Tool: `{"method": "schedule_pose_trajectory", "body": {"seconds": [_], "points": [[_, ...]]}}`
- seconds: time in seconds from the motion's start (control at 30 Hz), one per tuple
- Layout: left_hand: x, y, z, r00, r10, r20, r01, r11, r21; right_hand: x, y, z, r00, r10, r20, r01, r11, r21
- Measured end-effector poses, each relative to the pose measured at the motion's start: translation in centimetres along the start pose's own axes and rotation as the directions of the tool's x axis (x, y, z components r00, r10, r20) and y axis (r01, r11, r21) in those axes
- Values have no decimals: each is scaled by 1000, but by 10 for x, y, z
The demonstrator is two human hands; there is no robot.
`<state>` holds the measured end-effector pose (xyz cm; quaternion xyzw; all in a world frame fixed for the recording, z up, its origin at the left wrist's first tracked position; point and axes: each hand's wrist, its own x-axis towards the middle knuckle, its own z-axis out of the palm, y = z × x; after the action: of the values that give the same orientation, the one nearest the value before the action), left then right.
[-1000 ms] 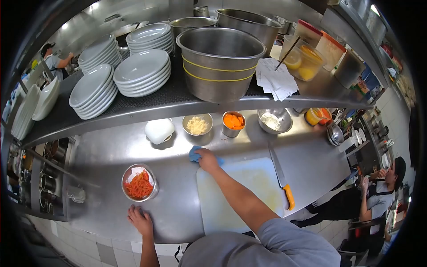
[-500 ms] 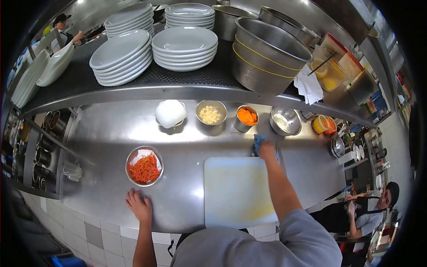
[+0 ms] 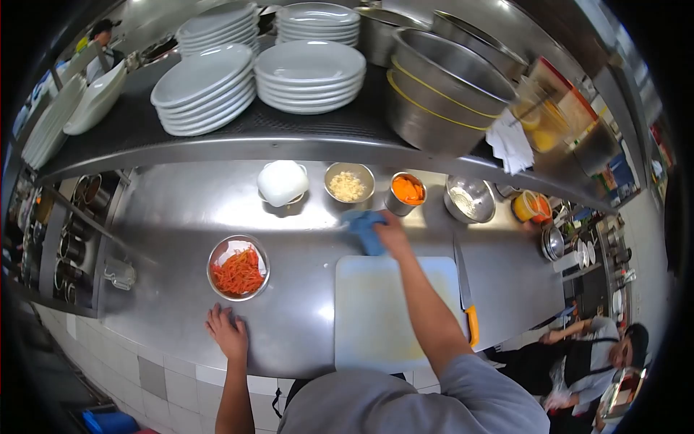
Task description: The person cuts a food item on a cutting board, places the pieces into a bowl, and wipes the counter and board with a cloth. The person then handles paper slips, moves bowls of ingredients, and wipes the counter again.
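My right hand [image 3: 391, 237] grips a blue cloth [image 3: 367, 230], slightly blurred, above the far edge of the white cutting board [image 3: 361, 311]. My left hand [image 3: 227, 331] lies on the steel counter [image 3: 293, 304] near its front edge, fingers spread, holding nothing. Just beyond it stands a metal bowl of shredded carrot [image 3: 238, 275], with something white under the shreds. To the right of the board lies a knife with a yellow handle [image 3: 472, 325], its blade pointing away from me.
Along the back stand a bowl with a white bag-like item [image 3: 283, 182], a bowl of pale chopped pieces [image 3: 347, 186], a tin of orange slices [image 3: 408, 190] and a metal bowl [image 3: 470, 200]. Plate stacks [image 3: 311, 76] and pots load the shelf. A co-worker [image 3: 600, 354] stands at right.
My right hand has swept left with the blue cloth, from beside the board's far right corner to behind its middle. The knife has come into view. My left hand has stayed put.
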<state>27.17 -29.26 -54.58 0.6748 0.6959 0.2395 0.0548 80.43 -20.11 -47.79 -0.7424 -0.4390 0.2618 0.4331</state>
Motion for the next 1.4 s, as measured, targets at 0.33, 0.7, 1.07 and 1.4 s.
{"method": "schedule_pose_trajectory", "body": {"seconds": [0.33,0.7,1.07,1.4], "points": [[3,4,-6,1000,3,-9,-3,1000,30,19,68,29,973,-149,-175,24,823,-567],[-2,-4,-7,1000,-14,-16,14,1000,-23,-18,-23,57,981,16,191,-20,1000,18],[8,-4,-8,999,-35,27,34,999,30,14,47,93,959,-270,80,244,653,-717],[3,-3,-12,999,-16,30,16,1000,15,-111,-64,226,688,-296,663,463,882,-86]]}}
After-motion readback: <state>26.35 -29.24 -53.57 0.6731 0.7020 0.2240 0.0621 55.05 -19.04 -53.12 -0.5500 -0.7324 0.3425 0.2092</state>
